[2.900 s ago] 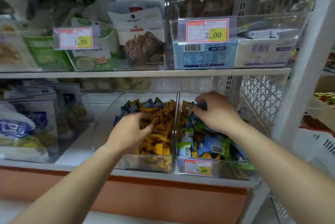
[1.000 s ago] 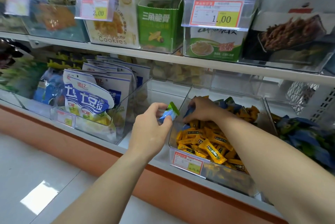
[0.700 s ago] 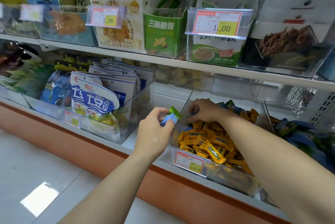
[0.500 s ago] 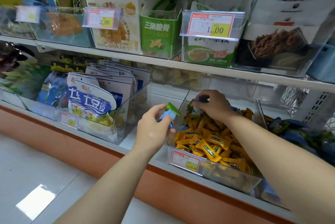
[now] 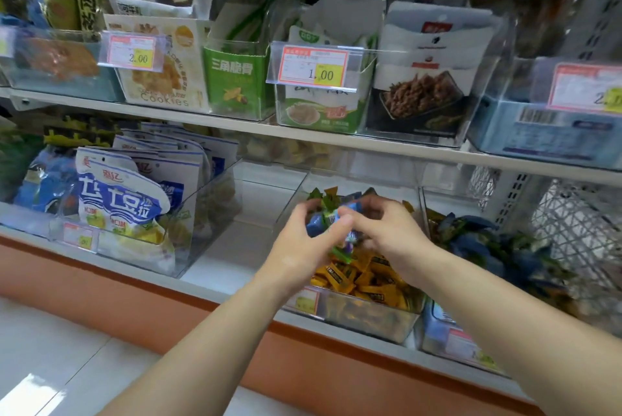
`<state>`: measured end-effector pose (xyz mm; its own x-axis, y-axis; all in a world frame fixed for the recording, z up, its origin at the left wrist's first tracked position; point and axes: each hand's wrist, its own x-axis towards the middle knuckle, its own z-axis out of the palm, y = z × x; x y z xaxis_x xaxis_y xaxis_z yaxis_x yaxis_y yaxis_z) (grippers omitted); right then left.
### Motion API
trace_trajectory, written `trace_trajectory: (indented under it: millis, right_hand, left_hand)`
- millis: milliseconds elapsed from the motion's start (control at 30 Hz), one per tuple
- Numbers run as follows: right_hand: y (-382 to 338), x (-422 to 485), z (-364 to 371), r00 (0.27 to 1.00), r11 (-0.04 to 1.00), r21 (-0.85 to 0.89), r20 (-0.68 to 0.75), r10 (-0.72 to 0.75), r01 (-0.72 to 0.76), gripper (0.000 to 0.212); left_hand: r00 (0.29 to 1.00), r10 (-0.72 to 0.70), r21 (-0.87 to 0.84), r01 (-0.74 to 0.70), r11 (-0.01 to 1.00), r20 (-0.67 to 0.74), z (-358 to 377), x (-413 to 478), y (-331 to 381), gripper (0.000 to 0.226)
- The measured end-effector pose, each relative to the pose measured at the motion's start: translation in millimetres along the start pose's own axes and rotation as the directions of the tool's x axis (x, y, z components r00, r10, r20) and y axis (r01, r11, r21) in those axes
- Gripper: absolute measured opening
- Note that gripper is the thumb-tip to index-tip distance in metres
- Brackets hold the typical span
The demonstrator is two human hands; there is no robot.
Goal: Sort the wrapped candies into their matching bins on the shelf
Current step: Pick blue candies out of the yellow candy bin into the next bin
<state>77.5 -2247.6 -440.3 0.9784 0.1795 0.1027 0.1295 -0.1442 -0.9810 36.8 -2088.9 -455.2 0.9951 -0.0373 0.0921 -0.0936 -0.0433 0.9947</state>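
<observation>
The blue-and-green wrapped candies (image 5: 324, 222) are bunched above the clear bin of yellow candies (image 5: 370, 316), held in the narrow grip of the left hand (image 5: 296, 247), while the right hand (image 5: 387, 234) pinches the same bunch. They look light, crinkly and slippery (wrapper ends probably give the surest hold). The white shelf (image 5: 232, 247) is crowded, and the blue-candy bin (image 5: 437, 331) stands just beside, to the right.

Yellow-orange wrapped candies (image 5: 360, 277) with dark print fill the clear plastic bin (image 5: 370, 318). The small wrapped candies (image 5: 315, 225) held above it are blue with green ends. At three o'clock lies a blue and green candy heap (image 5: 498, 247). The shelf's front band (image 5: 117, 294) is orange-brown.
</observation>
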Motion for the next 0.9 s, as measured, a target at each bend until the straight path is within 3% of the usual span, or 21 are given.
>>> trace_trajectory:
  millis: [100, 300, 367, 433, 567, 633, 733, 900]
  right_hand:
    - [-0.6, -4.4, 3.8, 0.996, 0.991, 0.116, 0.060, 0.058, -0.065, 0.027]
    - [-1.3, 3.8, 14.1, 0.972, 0.994, 0.054, 0.221, 0.085, -0.099, 0.023]
    - [-5.7, 13.2, 17.1, 0.949, 0.991, -0.027, 0.287, 0.131, -0.129, 0.028]
    - [-6.3, 34.2, 14.6, 0.960, 0.970, -0.237, 0.255, 0.118, -0.056, 0.029]
    - [10.2, 100.9, -3.3, 0.988, 0.725, -0.673, 0.131, -0.079, 0.147, 0.018]
    - [24.2, 132.9, -9.1, 0.990, 0.581, -0.803, 0.139, -0.032, 0.131, 0.029]
    - [40.0, 162.5, -4.9, 0.988, 0.410, -0.911, 0.104, 0.113, 0.049, 0.045]
    - [46.8, 179.8, 4.6, 0.988, 0.275, -0.961, 0.076, 0.132, 0.037, 0.032]
  left_hand:
    - [0.998, 0.060, 0.064, -0.059, 0.996, -0.022, 2.3, -3.7, -0.6, 0.071]
    - [0.988, 0.135, 0.191, -0.119, 0.974, -0.070, -18.1, 1.3, -4.0, 0.055]
    - [0.985, 0.145, 0.252, -0.117, 0.961, -0.093, -27.6, 4.3, -7.4, 0.052]
    - [0.979, 0.166, 0.312, -0.122, 0.942, -0.118, -40.0, 7.3, -10.9, 0.049]
    - [0.963, 0.204, 0.350, -0.132, 0.927, -0.176, -66.3, 11.8, -14.6, 0.040]
    - [0.950, 0.227, 0.355, -0.140, 0.924, -0.214, -75.5, 13.4, -16.6, 0.037]
    - [0.944, 0.225, 0.360, -0.128, 0.924, -0.242, -84.3, 16.5, -21.7, 0.036]
    - [0.949, 0.212, 0.356, -0.119, 0.927, -0.235, -90.0, 16.6, -28.8, 0.038]
